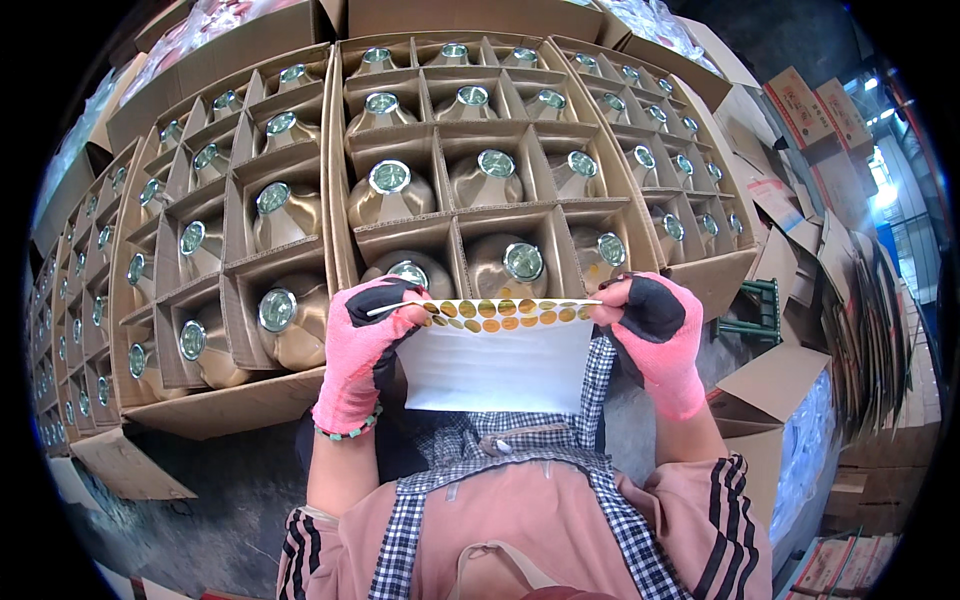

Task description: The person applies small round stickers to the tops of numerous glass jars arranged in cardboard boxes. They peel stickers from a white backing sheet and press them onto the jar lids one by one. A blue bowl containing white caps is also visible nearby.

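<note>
My left hand (362, 335) and my right hand (662, 335), both in pink fingerless-style gloves with black parts, pinch the two upper corners of a white sticker sheet (500, 365). Rows of round gold stickers (510, 309) line the sheet's top edge; the rest of its surface is plain white. It hangs stretched between my fingers in front of my checked apron. Just beyond its upper edge stands an open cardboard box (345, 200) with dividers, holding bulbous gold-tinted glass flasks with silvery rounded ends. The nearest middle flask (488, 275) lies closest to the sheet; a few yellow spots show on its right neighbour (592, 272).
More divided boxes of the same flasks stand left (225, 395) and right (715, 270) of the middle one. A green metal stool or frame (765, 310), an open carton with clear plastic (805, 450) and stacked flattened cardboard (880, 340) are at the right.
</note>
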Demonstrator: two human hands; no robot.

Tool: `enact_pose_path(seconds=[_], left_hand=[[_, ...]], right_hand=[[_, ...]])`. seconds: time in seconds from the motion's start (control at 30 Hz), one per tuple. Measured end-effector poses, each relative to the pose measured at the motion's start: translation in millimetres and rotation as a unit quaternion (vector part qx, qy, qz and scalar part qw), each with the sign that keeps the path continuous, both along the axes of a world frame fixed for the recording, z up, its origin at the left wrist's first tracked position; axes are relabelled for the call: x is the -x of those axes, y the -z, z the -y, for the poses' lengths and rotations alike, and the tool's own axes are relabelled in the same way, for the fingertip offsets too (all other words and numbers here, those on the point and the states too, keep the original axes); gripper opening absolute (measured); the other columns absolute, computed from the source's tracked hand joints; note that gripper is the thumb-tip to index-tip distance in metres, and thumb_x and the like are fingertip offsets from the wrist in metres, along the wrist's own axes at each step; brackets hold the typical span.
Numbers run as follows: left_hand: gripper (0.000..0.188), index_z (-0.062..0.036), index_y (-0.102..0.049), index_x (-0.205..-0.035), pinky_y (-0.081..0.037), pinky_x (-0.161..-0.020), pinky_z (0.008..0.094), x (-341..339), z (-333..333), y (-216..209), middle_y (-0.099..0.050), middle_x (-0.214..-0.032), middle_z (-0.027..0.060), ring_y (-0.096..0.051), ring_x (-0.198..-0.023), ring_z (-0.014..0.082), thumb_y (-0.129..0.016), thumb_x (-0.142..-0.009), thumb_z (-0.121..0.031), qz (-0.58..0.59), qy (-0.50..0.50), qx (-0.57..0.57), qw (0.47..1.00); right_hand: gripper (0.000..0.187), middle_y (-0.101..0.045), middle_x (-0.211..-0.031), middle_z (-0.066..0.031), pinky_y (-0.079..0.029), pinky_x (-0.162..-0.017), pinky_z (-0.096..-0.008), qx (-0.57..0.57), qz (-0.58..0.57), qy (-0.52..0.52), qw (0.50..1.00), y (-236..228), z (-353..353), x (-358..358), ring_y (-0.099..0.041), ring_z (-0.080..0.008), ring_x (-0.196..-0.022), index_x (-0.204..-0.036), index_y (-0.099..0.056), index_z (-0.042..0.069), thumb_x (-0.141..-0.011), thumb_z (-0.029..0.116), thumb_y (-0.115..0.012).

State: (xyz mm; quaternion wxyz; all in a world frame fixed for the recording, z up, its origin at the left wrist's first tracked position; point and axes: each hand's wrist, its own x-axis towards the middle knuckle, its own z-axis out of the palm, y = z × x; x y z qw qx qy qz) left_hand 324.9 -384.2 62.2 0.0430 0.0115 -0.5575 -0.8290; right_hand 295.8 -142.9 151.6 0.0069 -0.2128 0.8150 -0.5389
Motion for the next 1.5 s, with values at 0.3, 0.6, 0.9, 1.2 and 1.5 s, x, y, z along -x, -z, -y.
enact_pose_path(seconds=[0.3, 0.6, 0.9, 1.2, 1.5], left_hand=[[0.017, 0.0006, -0.063, -0.073, -0.039, -0.058, 0.0179, 4, 0, 9, -0.057, -0.069, 0.0008, -0.050, -0.062, 0.0062, -0.071, -0.065, -0.012, 0.021, -0.010, 0.020, 1.000], [0.015, 0.0005, -0.063, -0.070, -0.038, -0.057, 0.0182, 10, -2, 13, -0.056, -0.068, 0.0002, -0.049, -0.061, 0.0062, -0.070, -0.066, -0.012, 0.040, -0.010, 0.020, 0.999], [0.014, 0.0006, -0.062, -0.071, -0.039, -0.057, 0.0187, 18, 2, 20, -0.056, -0.067, -0.0006, -0.050, -0.061, 0.0062, -0.068, -0.068, -0.012, 0.047, 0.010, 0.043, 0.998], [0.014, -0.0012, -0.062, -0.073, -0.039, -0.057, 0.0175, 24, -1, 31, -0.055, -0.067, -0.0020, -0.050, -0.062, 0.0049, -0.069, -0.068, -0.012, 0.079, -0.004, 0.028, 0.997], [0.023, 0.0004, -0.061, -0.074, -0.038, -0.061, 0.0199, 26, 0, 32, -0.055, -0.073, 0.0013, -0.050, -0.066, 0.0081, -0.072, -0.064, -0.017, 0.108, 0.061, 0.034, 0.992]], right_hand=[[0.016, -0.056, -0.068, -0.0075, -0.043, -0.058, -0.0241, -0.060, -0.076, 0.042, 0.994, 8, 8, 4, -0.055, -0.0154, -0.061, -0.081, -0.059, 0.001, -0.066, -0.003, -0.064], [0.018, -0.057, -0.072, -0.0085, -0.045, -0.063, -0.0331, -0.160, -0.226, -0.019, 0.961, 10, 2, 13, -0.055, -0.0268, -0.067, -0.075, -0.056, 0.005, -0.061, -0.002, -0.065], [0.020, -0.059, -0.072, -0.0083, -0.046, -0.063, -0.0303, -0.170, -0.219, 0.011, 0.961, 14, 7, 18, -0.057, -0.0236, -0.069, -0.075, -0.058, 0.003, -0.059, -0.004, -0.066], [0.019, -0.059, -0.077, -0.0098, -0.046, -0.068, -0.0311, -0.202, -0.210, -0.060, 0.955, 19, 0, 27, -0.058, -0.0244, -0.074, -0.075, -0.058, 0.003, -0.059, -0.006, -0.063], [0.012, -0.040, -0.127, -0.0141, -0.032, -0.095, -0.0380, -0.264, -0.149, 0.056, 0.951, 59, -40, 170, -0.039, -0.0341, -0.114, -0.075, -0.061, 0.008, -0.064, 0.009, -0.067]])
